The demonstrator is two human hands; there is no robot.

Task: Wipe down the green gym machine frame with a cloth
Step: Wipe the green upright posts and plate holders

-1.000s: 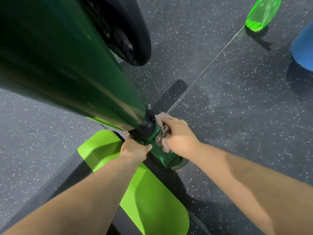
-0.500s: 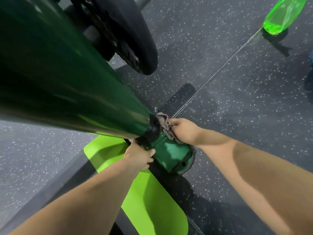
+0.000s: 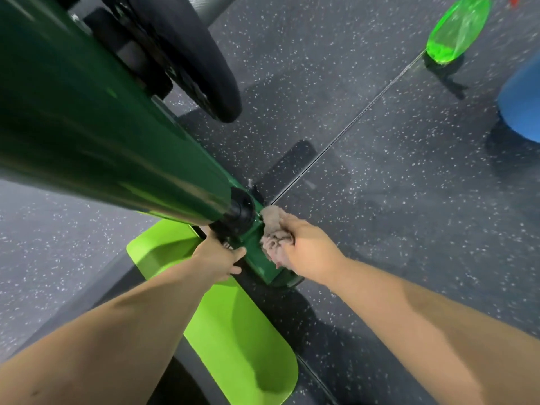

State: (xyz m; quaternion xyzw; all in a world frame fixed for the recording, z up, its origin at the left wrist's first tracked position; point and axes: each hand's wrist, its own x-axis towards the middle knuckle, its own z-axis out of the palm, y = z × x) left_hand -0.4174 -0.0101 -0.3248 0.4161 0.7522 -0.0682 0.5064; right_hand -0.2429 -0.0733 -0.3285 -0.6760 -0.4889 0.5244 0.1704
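Observation:
A thick dark green frame tube (image 3: 96,133) runs from the upper left down to a black collar (image 3: 240,213) and a green foot (image 3: 257,255) on the floor. My right hand (image 3: 309,247) grips a bunched beige cloth (image 3: 273,232) and presses it against the right side of the green foot. My left hand (image 3: 217,258) holds the frame just below the black collar, its fingers curled round the left side. The far side of the foot is hidden by the cloth and my hand.
A lime green plate (image 3: 233,325) lies on the floor beneath my left arm. A black weight plate (image 3: 190,54) hangs at the upper middle. A green spray bottle (image 3: 455,30) and a blue object (image 3: 523,103) stand on the speckled rubber floor (image 3: 409,185) at the right.
My right hand has slid the cloth down the green foot, from up by the collar toward the base. My left hand keeps its hold below the collar. The camera has shifted slightly.

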